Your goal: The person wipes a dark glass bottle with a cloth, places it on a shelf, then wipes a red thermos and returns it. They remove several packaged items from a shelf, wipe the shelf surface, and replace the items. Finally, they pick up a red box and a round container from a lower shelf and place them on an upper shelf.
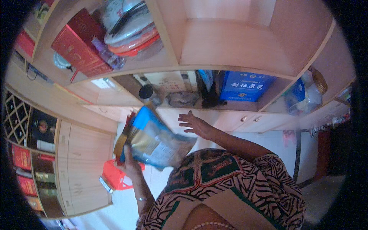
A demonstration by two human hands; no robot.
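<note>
My left hand (130, 165) grips a blue and gold plastic pouch (156, 145) by its side, together with a yellowish and dark red packet behind it. The pouch bears a white printed panel and hangs tilted in front of my body. My right hand (195, 125) holds nothing; its fingers are spread, just right of the pouch and below the shelf edge. On the low shelf ahead are a dark-lidded jar (149, 95), a crumpled clear plastic bag (182, 98), a black bag (211, 95), a pale box (169, 82) and a blue box (247, 86).
Wooden shelving (184, 67) curves around the front. The upper left compartment holds a red box (80, 46), a purple-topped bottle (107, 54) and stacked wrapped items (133, 34). A gold-lidded jar (314, 89) stands at right. A red container (116, 175) is low at left, before a cabinet (86, 166).
</note>
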